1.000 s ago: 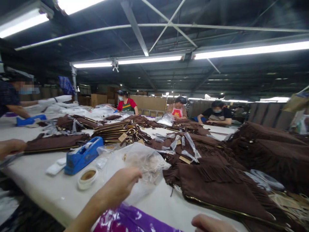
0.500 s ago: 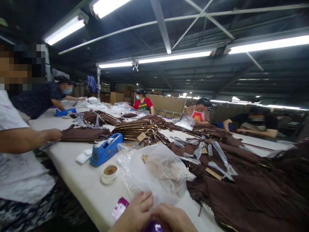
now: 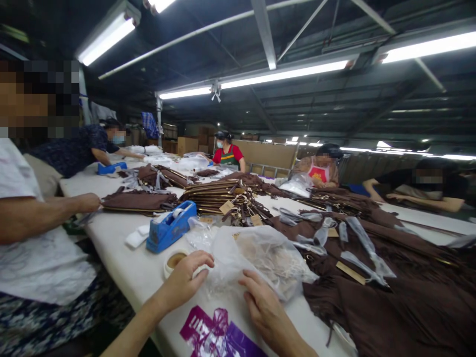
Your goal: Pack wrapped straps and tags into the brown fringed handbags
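Note:
My left hand hovers by the tape roll, its thumb and fingers apart and nothing visible between them. Across from it, my right hand has loosely curled, parted fingers at the near edge of a translucent plastic bag. Pale cords and small tags show through that bag; whether my fingertips touch it I cannot tell. Between my forearms lies a shiny purple and magenta wrapper with white lettering, flat on the white table.
A blue tape dispenser stands left of the bag. Brown fringed pieces cover the right side, and a stack of zipped brown bags lies behind. A co-worker's hand is at the left edge; other people work farther back.
My hands were close together over the purple wrapper; now they are apart and farther forward. The wrapper lies uncovered, more spread out. The view has shifted slightly.

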Demonstrator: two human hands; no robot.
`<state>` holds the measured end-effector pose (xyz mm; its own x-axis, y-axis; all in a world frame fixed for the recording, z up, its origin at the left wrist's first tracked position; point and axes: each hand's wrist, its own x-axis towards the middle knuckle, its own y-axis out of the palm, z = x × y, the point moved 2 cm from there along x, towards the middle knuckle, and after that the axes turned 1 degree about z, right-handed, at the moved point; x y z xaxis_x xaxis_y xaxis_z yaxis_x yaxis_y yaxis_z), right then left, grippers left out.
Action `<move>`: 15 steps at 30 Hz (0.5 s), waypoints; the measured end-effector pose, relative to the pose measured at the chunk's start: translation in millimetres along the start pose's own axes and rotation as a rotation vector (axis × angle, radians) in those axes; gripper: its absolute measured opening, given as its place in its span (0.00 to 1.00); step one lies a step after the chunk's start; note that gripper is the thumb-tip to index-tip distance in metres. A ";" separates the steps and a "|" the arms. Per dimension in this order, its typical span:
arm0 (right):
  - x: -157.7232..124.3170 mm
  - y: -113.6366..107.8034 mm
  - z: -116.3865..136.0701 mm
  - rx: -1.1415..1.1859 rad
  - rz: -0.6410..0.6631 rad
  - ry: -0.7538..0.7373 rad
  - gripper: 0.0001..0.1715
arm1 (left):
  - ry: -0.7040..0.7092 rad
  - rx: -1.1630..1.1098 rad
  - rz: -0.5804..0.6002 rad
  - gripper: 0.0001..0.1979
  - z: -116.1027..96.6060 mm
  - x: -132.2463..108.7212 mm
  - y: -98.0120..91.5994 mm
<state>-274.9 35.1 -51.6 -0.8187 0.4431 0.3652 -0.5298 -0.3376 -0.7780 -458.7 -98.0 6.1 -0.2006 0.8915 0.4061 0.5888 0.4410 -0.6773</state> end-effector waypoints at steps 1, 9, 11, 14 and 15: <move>2.4 2.5 -0.5 -0.043 -0.017 0.020 0.23 | -0.008 0.069 0.061 0.14 3.9 -0.3 3.9; 8.1 5.6 12.9 -0.298 0.001 0.106 0.10 | -0.080 0.212 0.193 0.18 1.6 -0.7 30.7; 8.7 6.8 15.1 -0.333 0.006 0.141 0.08 | -0.072 0.285 0.196 0.14 -4.5 1.9 32.5; 11.6 7.8 16.1 -0.350 0.001 0.150 0.10 | 0.000 0.366 0.182 0.15 -14.7 6.8 39.7; 12.7 7.6 16.4 -0.348 -0.002 0.136 0.11 | 0.037 0.371 0.199 0.17 -17.6 8.3 44.2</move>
<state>-292.9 24.6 -44.5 -0.7689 0.5572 0.3136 -0.4051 -0.0451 -0.9132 -420.6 -72.9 -9.8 -0.0798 0.9617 0.2622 0.2904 0.2741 -0.9168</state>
